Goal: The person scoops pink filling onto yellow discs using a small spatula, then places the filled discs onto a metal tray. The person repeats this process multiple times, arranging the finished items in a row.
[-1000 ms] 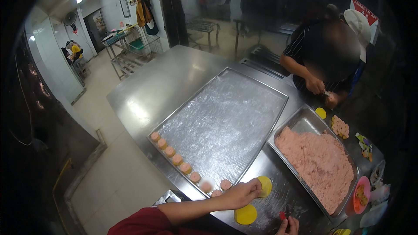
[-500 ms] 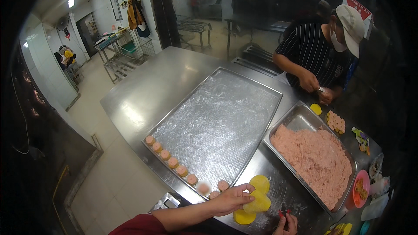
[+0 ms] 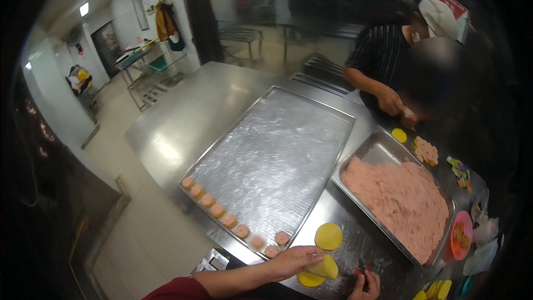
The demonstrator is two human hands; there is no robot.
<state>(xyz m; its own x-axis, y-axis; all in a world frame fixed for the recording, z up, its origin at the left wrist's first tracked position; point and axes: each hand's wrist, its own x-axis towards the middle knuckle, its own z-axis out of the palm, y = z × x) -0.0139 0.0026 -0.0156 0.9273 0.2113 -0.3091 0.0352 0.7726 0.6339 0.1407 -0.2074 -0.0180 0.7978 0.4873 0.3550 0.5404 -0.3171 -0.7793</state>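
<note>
My left hand [image 3: 297, 262] pinches the edge of a thin yellow round dumpling wrapper [image 3: 328, 268], which droops from my fingers above the table. Another yellow wrapper [image 3: 328, 236] lies flat just beyond it, and further yellow wrappers [image 3: 310, 280] show partly beneath my hand. To the right, my right hand [image 3: 366, 286] is closed, its fingers pressed round something small and dark with red bits, too small to make out. Next to my left hand, small meat-filled dumplings [image 3: 228, 220] stand along the near edges of a large metal tray [image 3: 277, 150].
A deep steel pan [image 3: 338, 180] of pink minced filling [image 3: 397, 200] stands at the right. Beyond it, a co-worker [image 3: 383, 72] works beside filled dumplings [image 3: 426, 151] and a yellow wrapper [image 3: 398, 135]. A pink bowl [image 3: 462, 236] sits far right. A digital scale [image 3: 214, 260] is near my left forearm.
The wrapper in my left hand has come down and tilted, uncovering more of the flat wrapper behind it. My right hand stays about where it was. The view has shifted slightly.
</note>
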